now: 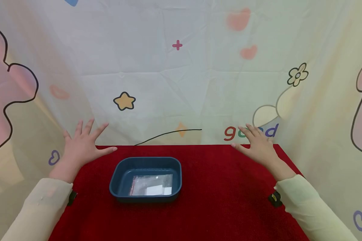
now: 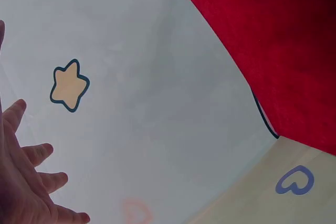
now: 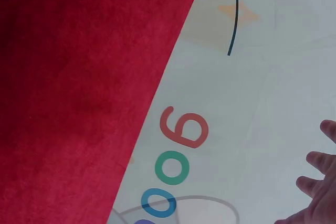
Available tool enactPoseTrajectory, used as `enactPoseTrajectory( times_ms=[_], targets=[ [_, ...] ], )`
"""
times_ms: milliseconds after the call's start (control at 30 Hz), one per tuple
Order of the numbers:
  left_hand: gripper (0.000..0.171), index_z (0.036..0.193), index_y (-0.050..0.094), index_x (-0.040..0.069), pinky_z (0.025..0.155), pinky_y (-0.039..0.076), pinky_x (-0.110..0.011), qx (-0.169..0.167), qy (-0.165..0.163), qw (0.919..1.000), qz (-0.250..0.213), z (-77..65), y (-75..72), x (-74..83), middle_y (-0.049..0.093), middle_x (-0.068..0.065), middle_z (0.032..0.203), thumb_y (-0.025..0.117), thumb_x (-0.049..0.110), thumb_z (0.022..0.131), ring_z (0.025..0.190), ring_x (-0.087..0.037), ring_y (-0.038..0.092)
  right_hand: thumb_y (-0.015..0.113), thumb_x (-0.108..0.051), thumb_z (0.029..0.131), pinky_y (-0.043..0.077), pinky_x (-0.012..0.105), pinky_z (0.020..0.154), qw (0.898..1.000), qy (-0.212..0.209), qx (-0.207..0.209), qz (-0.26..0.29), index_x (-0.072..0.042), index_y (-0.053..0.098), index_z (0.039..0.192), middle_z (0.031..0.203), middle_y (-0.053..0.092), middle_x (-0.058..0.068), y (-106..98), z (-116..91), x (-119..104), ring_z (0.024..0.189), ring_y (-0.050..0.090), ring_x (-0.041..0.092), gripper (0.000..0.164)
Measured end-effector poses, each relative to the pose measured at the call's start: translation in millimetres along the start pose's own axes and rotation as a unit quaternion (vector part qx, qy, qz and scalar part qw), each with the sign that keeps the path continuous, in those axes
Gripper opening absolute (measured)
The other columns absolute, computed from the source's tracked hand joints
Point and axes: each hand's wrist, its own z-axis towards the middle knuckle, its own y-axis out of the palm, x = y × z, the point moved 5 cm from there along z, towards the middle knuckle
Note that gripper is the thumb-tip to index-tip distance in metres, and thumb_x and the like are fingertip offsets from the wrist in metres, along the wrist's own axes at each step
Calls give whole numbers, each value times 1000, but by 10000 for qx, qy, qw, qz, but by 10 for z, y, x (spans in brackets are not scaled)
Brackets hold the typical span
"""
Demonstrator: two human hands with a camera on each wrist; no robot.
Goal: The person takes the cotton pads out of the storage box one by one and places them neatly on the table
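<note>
A dark blue rectangular tray (image 1: 114,177) with rounded corners stands on the red cloth, left of the middle. Inside it lies a clear plastic zip bag (image 1: 151,180) with white pieces at its lower edge. My left hand (image 1: 82,145), raised with fingers spread, is beyond the tray's left side and holds nothing. On the other side my right hand (image 1: 259,145) is raised over the table's far right part, fingers spread and nothing in them. Both wrist views show only part of each hand, the left (image 2: 26,177) and the right (image 3: 317,182), against the curtain.
The red-covered table (image 1: 223,194) narrows toward its far edge. Behind it and at both sides hangs a pale curtain (image 1: 144,43) printed with stars, hearts, flowers and the word "good". Small dark devices are strapped at the left wrist (image 1: 72,197) and the right wrist (image 1: 275,198).
</note>
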Motion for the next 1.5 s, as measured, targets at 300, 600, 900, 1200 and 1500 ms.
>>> enactPoseTrajectory(
  times_ms=[300,600,900,1200,1500],
  targets=[
    [99,163,26,21,110,16,-88,115,-106,9999,-5,-53,103,-33,20,-32,164,69,64,85,148,-59,19,60,-47,99,34,77,113,9983,-34,190,554,-6,39,156,164,30,28,124,-54,40,147,32,55,74],
    [92,161,29,17,109,30,-82,213,-57,9997,48,-126,171,-63,29,-33,160,65,62,89,142,-57,31,59,-47,99,41,73,110,9959,152,98,881,-5,37,157,162,35,26,227,-88,22,148,33,52,74],
    [89,158,34,12,110,31,-81,253,-175,9993,-210,-198,257,-96,33,-35,156,69,54,89,139,-58,35,58,-45,100,38,69,115,9934,219,143,1113,-2,39,155,160,38,28,317,-110,15,147,36,48,72],
    [81,155,39,6,108,37,-79,300,-182,9983,-455,-264,371,-98,40,-35,152,67,47,91,136,-57,42,56,-44,101,37,68,117,9904,267,153,1349,0,38,155,158,40,28,355,-133,-25,145,38,48,72],
    [79,152,41,3,99,49,-74,102,-279,9972,-684,-321,490,-148,42,-36,150,67,46,92,133,-57,45,58,-40,101,38,67,117,9893,245,220,1424,-1,40,154,157,43,27,413,-133,-92,145,40,47,69]
  ],
)
